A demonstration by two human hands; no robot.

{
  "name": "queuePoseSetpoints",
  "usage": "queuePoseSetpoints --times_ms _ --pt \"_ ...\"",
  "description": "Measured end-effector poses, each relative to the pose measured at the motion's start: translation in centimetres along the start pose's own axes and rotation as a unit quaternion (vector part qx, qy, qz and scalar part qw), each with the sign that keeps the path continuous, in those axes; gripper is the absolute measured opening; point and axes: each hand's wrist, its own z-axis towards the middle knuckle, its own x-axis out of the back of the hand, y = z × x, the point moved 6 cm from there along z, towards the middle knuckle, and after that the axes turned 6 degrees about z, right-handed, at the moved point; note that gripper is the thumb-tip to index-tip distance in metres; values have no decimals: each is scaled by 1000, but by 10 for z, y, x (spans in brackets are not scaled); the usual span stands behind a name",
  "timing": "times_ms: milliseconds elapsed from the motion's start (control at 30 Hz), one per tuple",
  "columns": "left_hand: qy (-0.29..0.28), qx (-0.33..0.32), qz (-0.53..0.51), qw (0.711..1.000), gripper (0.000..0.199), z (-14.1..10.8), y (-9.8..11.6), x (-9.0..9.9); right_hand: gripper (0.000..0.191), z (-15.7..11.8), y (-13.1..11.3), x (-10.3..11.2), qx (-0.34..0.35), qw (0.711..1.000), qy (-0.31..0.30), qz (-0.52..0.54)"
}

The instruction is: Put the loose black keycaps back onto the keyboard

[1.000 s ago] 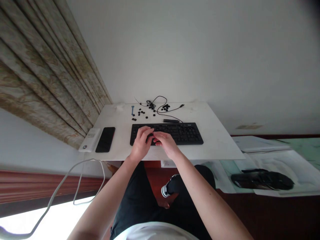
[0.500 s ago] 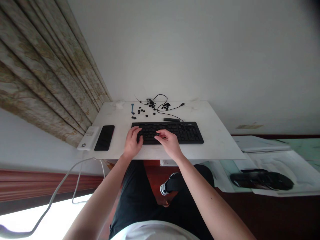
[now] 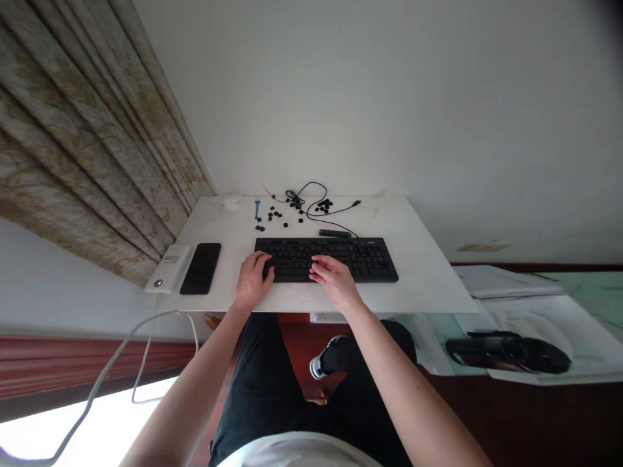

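A black full-size keyboard [image 3: 374,263] lies along the front part of the white table [image 3: 423,285]. My left hand [image 3: 252,279] rests on its left end, fingers and thumb apart over the keys. Above the middle of the keyboard is my right hand [image 3: 335,279], its fingers loosely bent and slightly apart, with nothing visible between them. Behind the keyboard lie several loose black keycaps [image 3: 285,225], some clustered beside the coiled cable [image 3: 294,200]. A small blue tool [image 3: 257,209] lies at the back left.
To the left are a black phone [image 3: 200,268] and a white box-shaped device [image 3: 170,267]. A dark narrow bar [image 3: 334,233] sits just behind the keyboard. A patterned curtain [image 3: 97,117] hangs at left. Right of the table, a black object [image 3: 509,352] lies on a white surface.
My right hand has shifted slightly right, and its thumb and fingertips, pinched close together before, have parted. My left hand has slid a little left along the keyboard's end.
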Motion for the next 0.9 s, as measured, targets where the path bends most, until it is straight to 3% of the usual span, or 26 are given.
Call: queuePoseSetpoints --times_ms 133,233,333,500,667,900 --pt "4 -11 14 1000 28 -1 4 2 30 0 4 11 -17 996 3 88" --pt "1 -47 20 999 26 0 21 -1 27 3 1 31 -10 994 27 107" --pt "-25 -104 18 994 24 2 51 -15 26 10 -9 59 2 996 65 62" --pt "-71 -183 11 981 25 14 111 -54 22 29 -41 106 30 989 117 -82" --pt "-86 -189 15 978 27 29 148 -86 32 57 -71 129 57 981 85 -167" --pt "-100 -172 15 980 39 30 149 -97 32 95 -102 149 30 947 -12 -320"
